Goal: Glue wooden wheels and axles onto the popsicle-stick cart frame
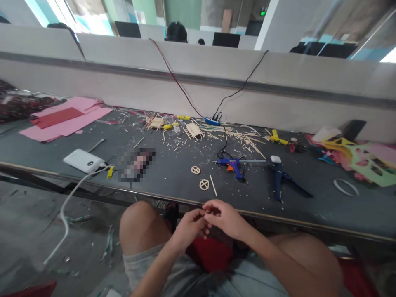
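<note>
My left hand (192, 225) and my right hand (224, 218) meet fingertip to fingertip just off the table's front edge, above my lap. Both are closed in a pinch; whatever they may hold is too small or hidden to make out. Just beyond them on the dark table (173, 181) lie two small wheel-shaped stick pieces, one nearer (204, 185) and one farther (196, 170). A single thin wooden stick (213, 185) rests beside the nearer wheel. To the right, a blue glue gun (230, 164) with an orange trigger lies on its side, a glue stick in its back.
A dark blue cutter-like tool (280, 179) and a white ring (345, 187) lie at right. Loose sticks (241, 135), small stick structures (194, 130) and a power strip (212, 121) line the back. At left are a white power bank (83, 161) and pink sheets (64, 117).
</note>
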`<state>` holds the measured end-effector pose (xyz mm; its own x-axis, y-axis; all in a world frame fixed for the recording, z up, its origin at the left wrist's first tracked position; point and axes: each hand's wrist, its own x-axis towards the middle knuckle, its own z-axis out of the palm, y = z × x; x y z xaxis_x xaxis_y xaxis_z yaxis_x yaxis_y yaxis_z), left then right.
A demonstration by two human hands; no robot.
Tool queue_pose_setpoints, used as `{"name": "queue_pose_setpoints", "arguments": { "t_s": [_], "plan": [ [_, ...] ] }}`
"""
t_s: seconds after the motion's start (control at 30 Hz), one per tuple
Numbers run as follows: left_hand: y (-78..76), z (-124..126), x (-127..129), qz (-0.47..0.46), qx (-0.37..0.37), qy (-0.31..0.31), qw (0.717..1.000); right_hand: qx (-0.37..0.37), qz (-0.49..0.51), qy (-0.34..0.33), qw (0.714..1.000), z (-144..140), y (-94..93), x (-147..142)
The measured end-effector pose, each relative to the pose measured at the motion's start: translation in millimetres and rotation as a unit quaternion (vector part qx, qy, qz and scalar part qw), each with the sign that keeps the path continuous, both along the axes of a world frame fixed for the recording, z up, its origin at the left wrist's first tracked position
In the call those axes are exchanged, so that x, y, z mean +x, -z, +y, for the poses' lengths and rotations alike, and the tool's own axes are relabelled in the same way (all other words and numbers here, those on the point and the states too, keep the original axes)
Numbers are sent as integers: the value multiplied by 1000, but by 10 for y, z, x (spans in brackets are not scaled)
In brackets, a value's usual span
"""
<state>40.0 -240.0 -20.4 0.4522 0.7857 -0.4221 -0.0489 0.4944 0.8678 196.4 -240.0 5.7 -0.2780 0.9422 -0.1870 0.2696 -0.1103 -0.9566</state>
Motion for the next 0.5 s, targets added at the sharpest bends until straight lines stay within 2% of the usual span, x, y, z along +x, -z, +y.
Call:
{"name": "queue_pose_setpoints", "arguments": {
  "t_s": [0.1, 0.23, 0.37, 0.5],
  "plan": [
    [32, -85, 81, -26, -26, 0, 999, 23, -43, 2, 999, -128, 7, 7],
    [3, -171, 122, -64, -56, -11, 996, 56, -79, -7, 995, -223, -98, 68],
    [-137, -147, 159, -107, -96, -9, 989, 71, -82, 20, 994, -235, -200, 134],
    [-302, -3, 227, -129, -123, 6, 984, 33, -1, 64, 997, -126, -284, 174]
  ]
}}
